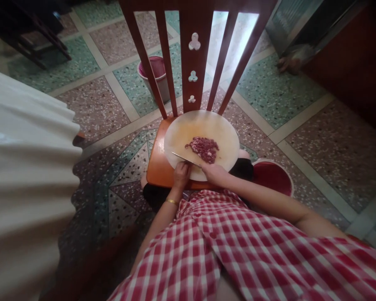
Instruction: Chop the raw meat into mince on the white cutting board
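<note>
A round, pale cutting board [183, 130] lies on the seat of a wooden chair [158, 163]. On its middle is a loose pile of chopped dark red meat [205, 147]. My right hand [215, 173] is closed around the handle of a knife [185, 159], whose blade points left across the near part of the board. Just below the blade, at the board's near left edge, my left hand [181, 171] has its fingers curled in. Whatever is under those fingers is hidden.
The chair's slatted back [192, 58] rises beyond the board. Behind it a bin with a pink lining [156, 69] stands on the tiled floor. A red round container [274, 177] is at the right of the seat, and a pale draped cloth [28, 175] hangs at left.
</note>
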